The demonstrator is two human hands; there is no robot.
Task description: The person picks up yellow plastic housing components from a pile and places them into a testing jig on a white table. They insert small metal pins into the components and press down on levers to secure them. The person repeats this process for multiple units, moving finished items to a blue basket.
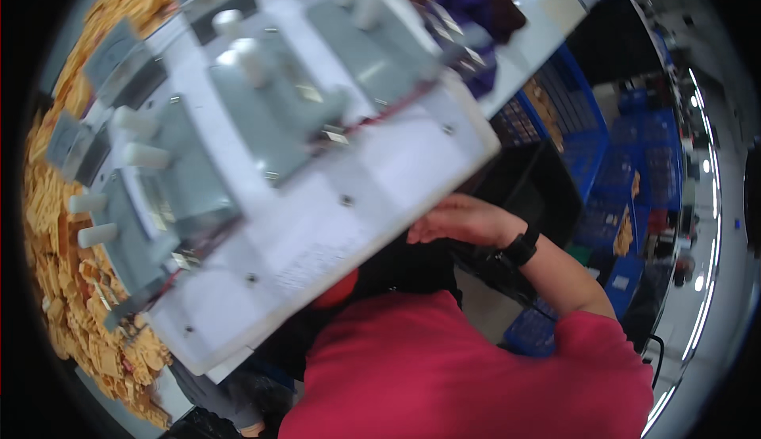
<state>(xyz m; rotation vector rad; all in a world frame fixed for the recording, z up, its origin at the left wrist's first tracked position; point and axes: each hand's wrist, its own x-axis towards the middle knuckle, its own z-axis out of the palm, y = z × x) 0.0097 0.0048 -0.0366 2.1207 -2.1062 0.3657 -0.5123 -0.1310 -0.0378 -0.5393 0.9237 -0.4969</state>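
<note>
Spanning most of the view, a white surface [380, 193] carried grey fixtures [269, 114] with white pegs [246, 58]. Tan pieces [55, 225] were heaped beyond it. The right hand [464, 221] rested at its lower edge, fingers [428, 233] curled; any hold could not be determined.

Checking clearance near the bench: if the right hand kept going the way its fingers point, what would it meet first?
The right hand points left, at the underside edge of the white panel. It would probably meet that edge first, though depth is unclear; the fingertips are partly hidden there.
</note>
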